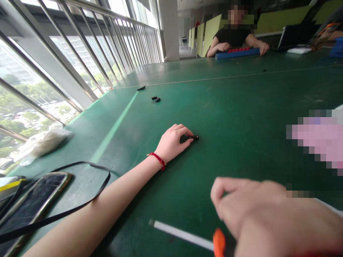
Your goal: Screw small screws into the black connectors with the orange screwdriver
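My left hand, with a red cord bracelet at the wrist, pinches a small black piece between thumb and fingers, low over the green tabletop. What kind of part it is cannot be made out. Closer to me, my right hand is curled and slightly blurred. From under it sticks out a screwdriver with a pale shaft pointing left and an orange and black handle; most of the handle is hidden by the hand.
Small black parts and another black piece lie farther off. A phone, a black strap and a plastic bag are at left, beside a metal railing. Opposite, a person handles a blue tray.
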### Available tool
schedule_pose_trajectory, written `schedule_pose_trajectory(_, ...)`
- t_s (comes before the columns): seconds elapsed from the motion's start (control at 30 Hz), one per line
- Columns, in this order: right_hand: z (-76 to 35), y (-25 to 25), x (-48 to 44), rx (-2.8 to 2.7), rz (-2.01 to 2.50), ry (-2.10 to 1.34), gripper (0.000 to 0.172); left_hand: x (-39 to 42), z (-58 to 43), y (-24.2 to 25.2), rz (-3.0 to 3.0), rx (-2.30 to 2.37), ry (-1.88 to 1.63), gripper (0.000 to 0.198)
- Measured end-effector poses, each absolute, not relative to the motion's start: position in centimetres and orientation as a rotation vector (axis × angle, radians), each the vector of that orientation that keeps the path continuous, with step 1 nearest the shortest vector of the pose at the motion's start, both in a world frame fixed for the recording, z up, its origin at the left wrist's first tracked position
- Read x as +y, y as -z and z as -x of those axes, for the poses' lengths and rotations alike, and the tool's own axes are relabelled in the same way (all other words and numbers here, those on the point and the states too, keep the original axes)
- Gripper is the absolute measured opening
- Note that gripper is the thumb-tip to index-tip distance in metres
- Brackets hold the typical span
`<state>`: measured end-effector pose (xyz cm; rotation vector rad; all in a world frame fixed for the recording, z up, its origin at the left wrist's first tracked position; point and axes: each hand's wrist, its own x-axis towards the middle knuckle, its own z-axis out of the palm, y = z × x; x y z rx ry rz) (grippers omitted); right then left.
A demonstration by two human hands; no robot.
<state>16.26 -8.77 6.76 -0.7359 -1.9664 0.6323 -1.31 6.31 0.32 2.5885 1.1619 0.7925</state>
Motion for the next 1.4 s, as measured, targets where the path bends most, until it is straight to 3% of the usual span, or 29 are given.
schedule_pose_trajectory(0.27,-18.5,-2.5,-2.7,-1.662,1.032,-0.278,0.017,5.9,1.5,-0.6,-2.518,1.258,-0.832,0.014)
schedule_pose_trajectory(0.87,-18.8,-1.3,-2.6,-1.679,1.086,-0.397,0.011,5.8,1.2,-0.8,-2.570,1.182,-0.773,0.011)
schedule_pose_trajectory(1.4,-18.2,-1.4,-2.6,-1.619,1.130,-0.285,0.009,5.4,1.1,-1.0,-2.770,1.212,-0.683,0.012)
